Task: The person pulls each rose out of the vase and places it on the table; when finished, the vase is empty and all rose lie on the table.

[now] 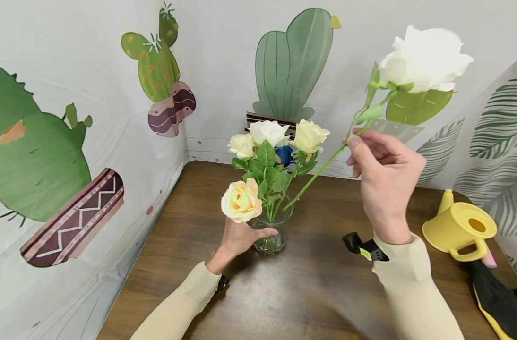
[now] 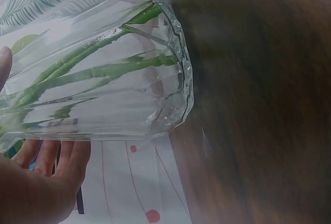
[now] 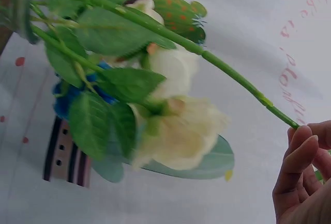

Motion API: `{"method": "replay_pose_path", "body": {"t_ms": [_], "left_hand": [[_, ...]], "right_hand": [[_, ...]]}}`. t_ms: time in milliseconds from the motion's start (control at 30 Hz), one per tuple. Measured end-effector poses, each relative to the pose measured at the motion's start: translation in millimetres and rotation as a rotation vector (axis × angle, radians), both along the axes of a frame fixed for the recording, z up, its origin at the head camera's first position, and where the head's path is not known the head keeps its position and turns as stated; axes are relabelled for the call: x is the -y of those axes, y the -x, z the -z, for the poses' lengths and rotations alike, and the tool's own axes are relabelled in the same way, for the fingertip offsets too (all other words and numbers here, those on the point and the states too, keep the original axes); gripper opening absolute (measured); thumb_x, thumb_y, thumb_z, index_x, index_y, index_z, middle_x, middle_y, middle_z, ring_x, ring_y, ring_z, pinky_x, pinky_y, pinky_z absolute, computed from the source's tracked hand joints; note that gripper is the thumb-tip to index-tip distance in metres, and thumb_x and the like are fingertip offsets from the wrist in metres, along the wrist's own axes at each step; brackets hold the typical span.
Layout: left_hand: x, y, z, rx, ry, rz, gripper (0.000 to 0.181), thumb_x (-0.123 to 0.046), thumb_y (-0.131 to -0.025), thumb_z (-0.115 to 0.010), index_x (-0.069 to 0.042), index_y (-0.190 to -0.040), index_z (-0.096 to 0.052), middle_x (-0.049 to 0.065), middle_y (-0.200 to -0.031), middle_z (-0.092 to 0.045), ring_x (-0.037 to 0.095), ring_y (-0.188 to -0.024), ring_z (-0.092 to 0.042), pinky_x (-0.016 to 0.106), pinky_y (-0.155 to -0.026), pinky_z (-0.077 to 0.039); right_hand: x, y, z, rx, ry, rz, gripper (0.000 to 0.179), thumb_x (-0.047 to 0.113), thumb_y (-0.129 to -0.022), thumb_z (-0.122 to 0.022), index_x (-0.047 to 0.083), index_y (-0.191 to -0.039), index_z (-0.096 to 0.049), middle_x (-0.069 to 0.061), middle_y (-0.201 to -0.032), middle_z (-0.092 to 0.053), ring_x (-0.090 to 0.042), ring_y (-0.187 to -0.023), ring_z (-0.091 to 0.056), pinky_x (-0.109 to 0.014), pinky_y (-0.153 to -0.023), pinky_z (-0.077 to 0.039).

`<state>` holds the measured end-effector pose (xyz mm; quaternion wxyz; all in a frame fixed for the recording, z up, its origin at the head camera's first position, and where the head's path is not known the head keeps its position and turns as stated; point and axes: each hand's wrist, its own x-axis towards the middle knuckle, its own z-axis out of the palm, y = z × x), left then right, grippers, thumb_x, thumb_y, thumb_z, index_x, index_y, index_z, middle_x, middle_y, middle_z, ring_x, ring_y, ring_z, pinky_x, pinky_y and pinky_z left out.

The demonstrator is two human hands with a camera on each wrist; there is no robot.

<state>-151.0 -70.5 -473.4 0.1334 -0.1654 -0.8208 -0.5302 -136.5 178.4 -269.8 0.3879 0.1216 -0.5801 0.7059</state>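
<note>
A glass vase (image 1: 280, 242) stands upright on the table. My left hand (image 1: 236, 238) grips it from the left, thumb across the front; its fingers (image 2: 66, 157) show at the glass in the left wrist view. Thumb and fingertips of my right hand (image 1: 388, 177) pinch the green stem (image 3: 227, 70) of a large white rose (image 1: 426, 59). That rose leans up to the right, its stem's lower end at the vase mouth. Inside the vase are a peach rose (image 1: 241, 200), a white rose (image 1: 268, 133), cream roses (image 1: 309, 137) and a blue flower (image 1: 285, 155).
A yellow watering can (image 1: 458, 229) stands on the table's right side, a pink object (image 1: 489, 259) beside it. Black-and-yellow gloves (image 1: 496, 297) lie at the right edge. Cloth walls printed with cacti (image 1: 292, 61) rise behind and left of the wooden table (image 1: 258, 302).
</note>
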Motion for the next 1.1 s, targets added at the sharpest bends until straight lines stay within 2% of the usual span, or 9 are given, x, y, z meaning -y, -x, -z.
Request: {"method": "replay_pose_path", "body": {"t_ms": [67, 200, 333, 467, 567, 700, 800, 933, 1100], "left_hand": [[-0.1, -0.5, 0.2, 0.012, -0.002, -0.002, 0.111, -0.025, -0.062, -0.109, -0.005, -0.155, -0.050, 0.015, -0.156, -0.057, 0.034, -0.148, -0.052, 0.059, -0.127, -0.042], [0.3, -0.3, 0.3, -0.012, 0.007, -0.001, 0.119, -0.025, -0.062, -0.109, -0.004, -0.161, -0.045, 0.016, -0.165, -0.050, 0.037, -0.155, -0.045, 0.060, -0.132, -0.034], [0.8, 0.0, 2.1, -0.019, 0.011, -0.002, 0.125, -0.025, -0.061, -0.109, -0.004, -0.165, -0.041, 0.016, -0.171, -0.044, 0.037, -0.160, -0.039, 0.060, -0.135, -0.029], [0.5, -0.9, 1.3, 0.000, 0.017, -0.006, 0.119, -0.027, -0.062, -0.109, -0.004, -0.161, -0.045, 0.016, -0.164, -0.051, 0.036, -0.154, -0.045, 0.059, -0.131, -0.036], [0.5, -1.4, -0.2, 0.002, 0.017, -0.005, 0.115, -0.026, -0.063, -0.109, -0.004, -0.157, -0.047, 0.016, -0.158, -0.055, 0.035, -0.149, -0.050, 0.060, -0.126, -0.042], [0.9, -1.2, -1.0, -0.004, 0.014, -0.005, 0.119, -0.024, -0.062, -0.108, -0.003, -0.160, -0.044, 0.017, -0.162, -0.051, 0.036, -0.151, -0.048, 0.061, -0.127, -0.041], [0.7, -0.7, -1.1, -0.012, 0.008, -0.003, 0.122, -0.023, -0.062, -0.108, -0.003, -0.162, -0.041, 0.018, -0.165, -0.048, 0.037, -0.154, -0.045, 0.061, -0.130, -0.037], [0.4, 0.2, -0.6, -0.030, -0.005, 0.012, 0.130, -0.022, -0.063, -0.108, -0.005, -0.169, -0.035, 0.016, -0.173, -0.040, 0.037, -0.161, -0.037, 0.060, -0.134, -0.030], [0.3, -0.5, 1.2, -0.018, -0.015, 0.011, 0.126, -0.021, -0.063, -0.108, -0.006, -0.166, -0.038, 0.016, -0.170, -0.045, 0.036, -0.157, -0.043, 0.060, -0.131, -0.036]], "right_hand": [[-5, -0.6, -6.5, -0.026, 0.040, -0.015, 0.006, -0.010, -0.088, -0.080, -0.014, -0.092, -0.079, -0.006, -0.072, -0.080, -0.012, -0.049, -0.062, -0.019, -0.046, -0.046], [-13, -3.3, -21.0, -0.076, 0.123, -0.021, 0.010, -0.014, -0.085, -0.080, -0.021, -0.092, -0.076, -0.011, -0.072, -0.079, -0.015, -0.047, -0.060, -0.019, -0.044, -0.044], [-22, -8.5, -34.0, -0.096, 0.193, -0.003, 0.008, -0.019, -0.083, -0.079, -0.022, -0.089, -0.075, -0.014, -0.068, -0.076, -0.017, -0.043, -0.057, -0.019, -0.042, -0.041], [-38, -14.0, -39.0, -0.089, 0.224, 0.009, 0.010, -0.021, -0.081, -0.080, -0.023, -0.088, -0.074, -0.015, -0.064, -0.074, -0.018, -0.042, -0.057, -0.019, -0.042, -0.043], [-54, -16.3, -37.1, -0.054, 0.198, 0.010, 0.010, -0.021, -0.081, -0.080, -0.023, -0.088, -0.074, -0.015, -0.066, -0.075, -0.018, -0.043, -0.057, -0.019, -0.044, -0.043], [-78, -15.7, -27.5, 0.074, 0.189, 0.011, 0.010, -0.021, -0.081, -0.081, -0.022, -0.088, -0.075, -0.016, -0.068, -0.077, -0.019, -0.042, -0.058, -0.019, -0.042, -0.041], [-96, -13.8, -14.5, 0.217, 0.175, 0.027, 0.012, -0.020, -0.080, -0.084, -0.018, -0.090, -0.078, -0.014, -0.067, -0.078, -0.018, -0.042, -0.059, -0.019, -0.040, -0.042], [-120, -10.0, 10.9, 0.422, 0.046, 0.044, 0.012, -0.012, -0.083, -0.086, -0.007, -0.094, -0.084, -0.005, -0.069, -0.080, -0.012, -0.044, -0.062, -0.018, -0.042, -0.045], [-151, -5.3, 45.2, 0.666, -0.178, 0.053, 0.015, 0.001, -0.092, -0.085, 0.015, -0.095, -0.088, 0.011, -0.070, -0.080, -0.003, -0.050, -0.064, -0.015, -0.044, -0.048]]}}
